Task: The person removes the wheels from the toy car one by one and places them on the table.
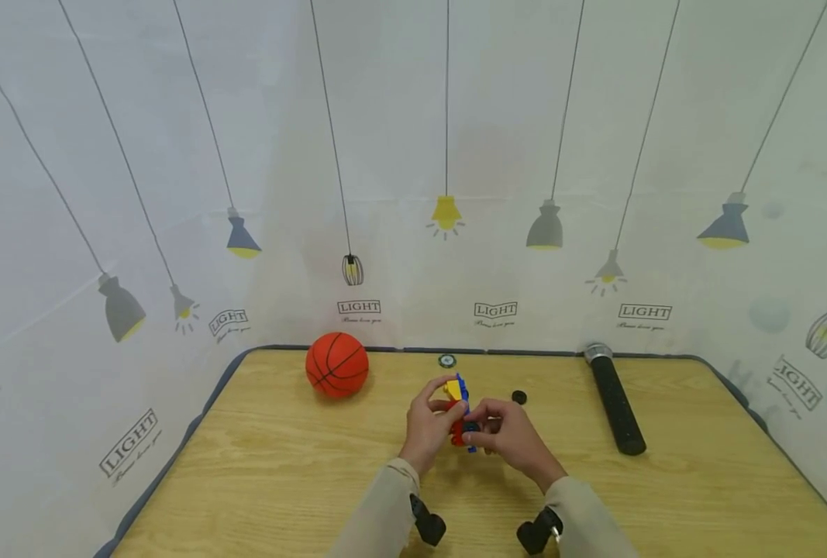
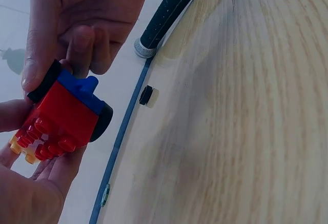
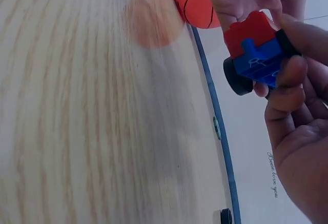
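Observation:
A toy car of building blocks (image 2: pixel 66 114) is held up over the table between both hands. It has a red studded block, a blue base (image 3: pixel 259 62) and yellow blocks (image 1: pixel 453 390) at one end. My left hand (image 1: pixel 427 426) grips the red and yellow part between thumb and fingers. At one side of the blue base, my right hand (image 1: pixel 514 442) pinches a black wheel (image 2: pixel 45 82) with thumb and fingertips, and the wheel sits right against the base. A second black wheel (image 3: pixel 237 76) is on the opposite side.
On the wooden table (image 1: pixel 280 465), a loose black wheel (image 1: pixel 519 397) lies beyond the right hand. A small round disc (image 1: pixel 447 360) is near the back edge. A small red basketball (image 1: pixel 337 366) stands back left, and a black microphone (image 1: pixel 617 401) lies at the right.

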{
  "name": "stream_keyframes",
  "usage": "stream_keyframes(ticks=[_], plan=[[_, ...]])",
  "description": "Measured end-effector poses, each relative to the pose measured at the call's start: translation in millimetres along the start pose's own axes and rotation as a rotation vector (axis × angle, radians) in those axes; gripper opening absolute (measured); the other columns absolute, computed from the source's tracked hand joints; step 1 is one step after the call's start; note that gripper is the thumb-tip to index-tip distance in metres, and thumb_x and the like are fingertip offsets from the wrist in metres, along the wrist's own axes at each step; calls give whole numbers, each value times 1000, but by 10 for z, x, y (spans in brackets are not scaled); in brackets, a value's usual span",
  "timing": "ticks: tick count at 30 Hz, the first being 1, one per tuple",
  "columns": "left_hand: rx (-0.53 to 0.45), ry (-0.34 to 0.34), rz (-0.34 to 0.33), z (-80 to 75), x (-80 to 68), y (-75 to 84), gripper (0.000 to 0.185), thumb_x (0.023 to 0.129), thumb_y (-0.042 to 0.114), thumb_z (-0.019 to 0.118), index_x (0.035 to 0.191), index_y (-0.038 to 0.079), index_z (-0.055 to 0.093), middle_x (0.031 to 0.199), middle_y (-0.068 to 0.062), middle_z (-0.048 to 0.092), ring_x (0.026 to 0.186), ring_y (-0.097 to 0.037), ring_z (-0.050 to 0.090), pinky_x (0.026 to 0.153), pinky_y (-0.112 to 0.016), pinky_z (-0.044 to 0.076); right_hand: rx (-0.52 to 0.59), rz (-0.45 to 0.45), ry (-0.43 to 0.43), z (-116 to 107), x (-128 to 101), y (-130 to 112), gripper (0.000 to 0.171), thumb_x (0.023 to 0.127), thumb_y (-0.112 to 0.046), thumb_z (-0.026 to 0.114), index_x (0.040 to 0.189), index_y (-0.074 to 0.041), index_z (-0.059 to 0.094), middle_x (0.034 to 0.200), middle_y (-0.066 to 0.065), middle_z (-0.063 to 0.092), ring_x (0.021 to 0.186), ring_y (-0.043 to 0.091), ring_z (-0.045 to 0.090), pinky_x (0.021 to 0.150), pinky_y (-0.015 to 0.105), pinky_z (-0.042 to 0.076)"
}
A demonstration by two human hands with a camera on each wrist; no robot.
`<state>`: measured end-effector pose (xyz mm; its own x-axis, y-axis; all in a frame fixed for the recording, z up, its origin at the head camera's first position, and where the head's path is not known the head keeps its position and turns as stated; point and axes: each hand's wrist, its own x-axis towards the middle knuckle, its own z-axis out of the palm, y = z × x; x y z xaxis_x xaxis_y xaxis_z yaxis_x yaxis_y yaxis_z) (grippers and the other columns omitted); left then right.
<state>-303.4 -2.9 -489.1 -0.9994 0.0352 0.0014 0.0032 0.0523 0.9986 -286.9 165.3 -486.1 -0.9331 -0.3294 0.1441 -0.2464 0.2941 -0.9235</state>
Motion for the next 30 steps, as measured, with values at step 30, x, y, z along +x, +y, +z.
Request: stream_keyframes(ticks=[30], plan=[[49,57,-73,-118,40,3,42,92,19,74,133,18,63,92,-12,68,70,-14,60,56,-21,50,4,3,25,-29,19,-8,27,92,-10,72,117,0,69,95,19,72,69,26,71,63,35,60]])
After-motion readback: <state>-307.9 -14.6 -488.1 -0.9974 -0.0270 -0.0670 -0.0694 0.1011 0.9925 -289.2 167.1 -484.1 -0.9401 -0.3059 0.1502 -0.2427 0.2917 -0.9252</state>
